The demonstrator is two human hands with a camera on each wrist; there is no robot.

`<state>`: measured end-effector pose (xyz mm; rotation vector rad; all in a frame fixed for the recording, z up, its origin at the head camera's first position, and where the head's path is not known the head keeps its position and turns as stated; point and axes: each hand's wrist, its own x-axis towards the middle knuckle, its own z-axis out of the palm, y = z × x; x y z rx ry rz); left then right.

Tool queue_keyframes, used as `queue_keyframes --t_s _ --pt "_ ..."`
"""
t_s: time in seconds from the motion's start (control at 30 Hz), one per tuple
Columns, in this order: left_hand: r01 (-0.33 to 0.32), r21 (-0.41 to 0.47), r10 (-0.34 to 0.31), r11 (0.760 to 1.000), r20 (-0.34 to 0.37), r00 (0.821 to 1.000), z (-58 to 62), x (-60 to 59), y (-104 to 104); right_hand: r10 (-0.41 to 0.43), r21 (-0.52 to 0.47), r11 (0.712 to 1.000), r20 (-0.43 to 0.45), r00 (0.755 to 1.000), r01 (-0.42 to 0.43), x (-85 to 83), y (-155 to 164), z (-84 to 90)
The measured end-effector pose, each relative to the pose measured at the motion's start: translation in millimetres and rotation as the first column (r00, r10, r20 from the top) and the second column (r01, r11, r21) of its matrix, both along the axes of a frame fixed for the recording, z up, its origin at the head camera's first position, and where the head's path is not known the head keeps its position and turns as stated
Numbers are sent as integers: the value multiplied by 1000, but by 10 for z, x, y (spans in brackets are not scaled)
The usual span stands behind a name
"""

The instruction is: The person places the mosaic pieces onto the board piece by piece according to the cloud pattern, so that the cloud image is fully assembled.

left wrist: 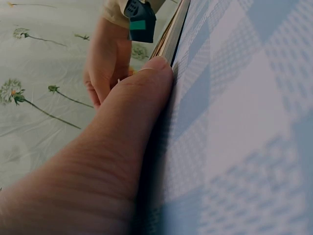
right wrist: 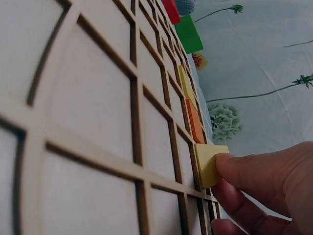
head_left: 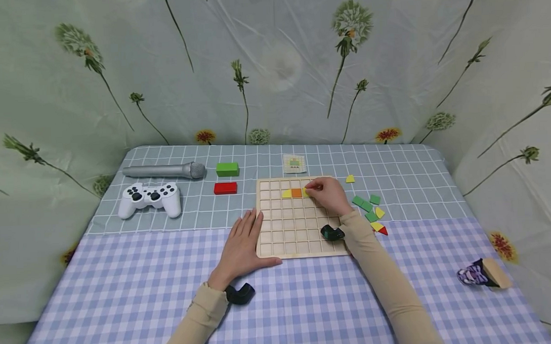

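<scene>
My counter carries everything under two checked cloths, and the biggest thing on it is the one wooden grid board, lying flat in front of me. My left hand rests flat beside its left edge with the fingers straight and close together, the thumb pressed along the board's near corner to steady it. I judge that this bracing matters: the board should not slide while a piece goes in.

My right hand is at the far row, its fingers pinching one yellow square tile by its edge, tilted over a cell just beside the orange tile. To seat it well, I would line its corners up with the cell's slats, lower it level and press only once it sits inside.

Counted down in size: one silver microphone, one white game controller, one green block, one red block, one pattern card. In the board's row sit one yellow tile and the one orange tile. Loose to the right lie about four green tiles, three yellow pieces and one red piece; some overlap, so that count is not certain.
</scene>
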<state>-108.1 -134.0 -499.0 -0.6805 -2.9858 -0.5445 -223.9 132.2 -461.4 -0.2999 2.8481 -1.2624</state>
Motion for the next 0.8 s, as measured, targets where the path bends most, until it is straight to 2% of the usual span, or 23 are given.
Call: queue_keyframes --t_s 0.37,0.6,0.8 --pt "-1 -4 1 1000 1 1000 -12 -3 -6 8 150 989 -76 997 3 24 25 -19" --pt "4 1 -4 1000 -11 1000 -24 -10 -11 63 79 995 -85 994 -57 16 298 -40" --pt "5 0 -5 1000 -14 1000 -31 -14 -3 -31 61 997 -119 992 38 -34 682 13"
